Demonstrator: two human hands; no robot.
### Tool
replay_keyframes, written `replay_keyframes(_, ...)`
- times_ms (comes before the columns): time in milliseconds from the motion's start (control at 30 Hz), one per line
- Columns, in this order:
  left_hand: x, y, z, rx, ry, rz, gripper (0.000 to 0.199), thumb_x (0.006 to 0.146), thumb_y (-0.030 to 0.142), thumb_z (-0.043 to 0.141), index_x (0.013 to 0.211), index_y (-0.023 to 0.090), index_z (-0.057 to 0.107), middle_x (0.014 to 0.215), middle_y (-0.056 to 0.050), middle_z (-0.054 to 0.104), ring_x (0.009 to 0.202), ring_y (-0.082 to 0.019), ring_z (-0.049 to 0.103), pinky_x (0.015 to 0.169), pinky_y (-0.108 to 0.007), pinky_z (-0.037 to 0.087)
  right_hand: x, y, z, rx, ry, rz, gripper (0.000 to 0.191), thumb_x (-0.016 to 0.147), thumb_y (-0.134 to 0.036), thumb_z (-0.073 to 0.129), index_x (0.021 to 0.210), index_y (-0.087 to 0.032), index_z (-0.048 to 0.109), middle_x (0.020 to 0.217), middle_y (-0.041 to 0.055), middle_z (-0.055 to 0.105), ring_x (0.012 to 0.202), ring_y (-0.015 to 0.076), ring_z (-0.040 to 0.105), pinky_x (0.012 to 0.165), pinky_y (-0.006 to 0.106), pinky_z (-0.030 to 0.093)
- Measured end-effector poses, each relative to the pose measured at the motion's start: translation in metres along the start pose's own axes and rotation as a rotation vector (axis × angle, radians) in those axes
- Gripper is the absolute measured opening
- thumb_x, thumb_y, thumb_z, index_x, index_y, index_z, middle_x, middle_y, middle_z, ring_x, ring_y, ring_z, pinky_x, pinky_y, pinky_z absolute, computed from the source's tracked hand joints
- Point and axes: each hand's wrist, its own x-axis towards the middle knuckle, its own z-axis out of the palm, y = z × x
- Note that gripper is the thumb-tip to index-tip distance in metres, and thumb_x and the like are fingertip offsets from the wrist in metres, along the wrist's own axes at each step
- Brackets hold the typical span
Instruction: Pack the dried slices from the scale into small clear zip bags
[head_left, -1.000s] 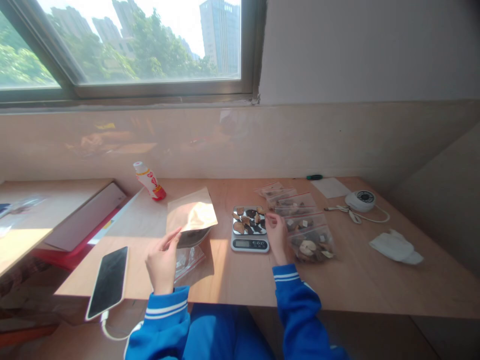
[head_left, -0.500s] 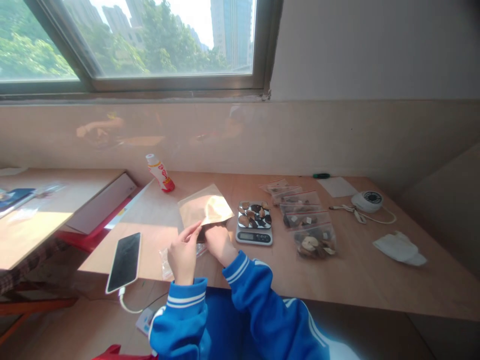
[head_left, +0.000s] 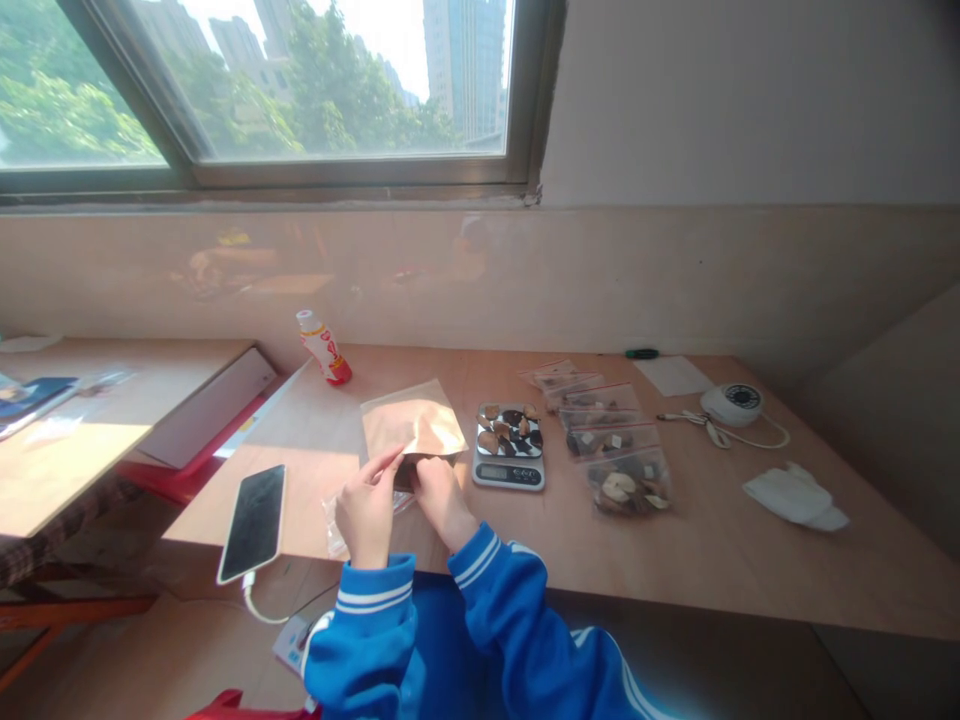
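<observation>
A brown paper bag point(head_left: 412, 418) lies at the middle of the desk, its mouth facing me. My left hand point(head_left: 367, 505) pinches the upper edge of the mouth between thumb and fingers, raising it. At the dark opening, my right hand point(head_left: 441, 500) has its fingers curled, their tips hidden in the mouth; what they hold cannot be made out. Right of the bag stands a kitchen scale point(head_left: 508, 475), its patterned top bearing several brown and dark dried pieces point(head_left: 489, 441). Under my hands lies a clear plastic bag point(head_left: 334, 525), partly covered.
Several clear zip bags point(head_left: 628, 480) of dried pieces overlap right of the scale. Farther right are a white dome camera point(head_left: 733, 403) with its cable, paper point(head_left: 673, 375) and a white cloth-like item point(head_left: 796, 497). A phone point(head_left: 253, 522) and a bottle point(head_left: 324, 348) stand left.
My right hand has drawn back slightly at the bag's mouth, showing more of its fingers. The bag lies a little flatter, while my left hand keeps its pinch.
</observation>
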Motion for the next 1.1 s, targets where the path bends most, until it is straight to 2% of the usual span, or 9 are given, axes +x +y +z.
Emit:
replay_keyframes(100,0.000,0.000,0.000,0.004,-0.009,-0.004,0.022,0.078,0.037,0.063,0.095,0.031,0.074,0.080,-0.002,0.075,0.081,-0.022,0.067,0.064,-0.026,0.045,-0.001,0.000,0.000,0.006,0.004,0.021,0.025,0.086,-0.008,0.048,0.092,-0.012,0.072,0.092,0.0128,0.073,0.083,0.0203,0.067,0.078,0.025,0.046)
replay_keyframes(367,-0.001,0.002,-0.001,0.039,-0.052,-0.024,0.022,0.079,0.036,0.062,0.097,0.030,0.074,0.080,-0.001,0.075,0.079,-0.020,0.066,0.062,-0.024,0.043,0.000,0.004,0.008,0.058,0.086,0.013,0.030,0.085,-0.005,0.046,0.104,-0.015,0.068,0.099,0.0105,0.071,0.090,0.0187,0.065,0.083,0.025,0.046)
replay_keyframes(833,0.001,-0.008,0.004,0.036,-0.051,0.018,0.024,0.078,0.038,0.062,0.097,0.030,0.074,0.074,-0.001,0.074,0.074,-0.019,0.065,0.062,-0.025,0.042,-0.001,0.013,0.012,0.026,0.106,-0.033,0.026,0.081,-0.004,0.051,0.095,-0.017,0.069,0.089,0.0076,0.071,0.084,0.0197,0.064,0.080,0.028,0.047)
replay_keyframes(1100,0.003,-0.005,0.007,0.027,-0.052,-0.009,0.023,0.078,0.041,0.062,0.096,0.033,0.074,0.079,-0.001,0.075,0.083,-0.022,0.067,0.067,-0.027,0.044,-0.005,0.016,0.023,0.052,0.286,-0.048,0.033,0.080,-0.002,0.045,0.104,-0.016,0.062,0.103,0.0097,0.062,0.094,0.0203,0.059,0.082,0.031,0.049)
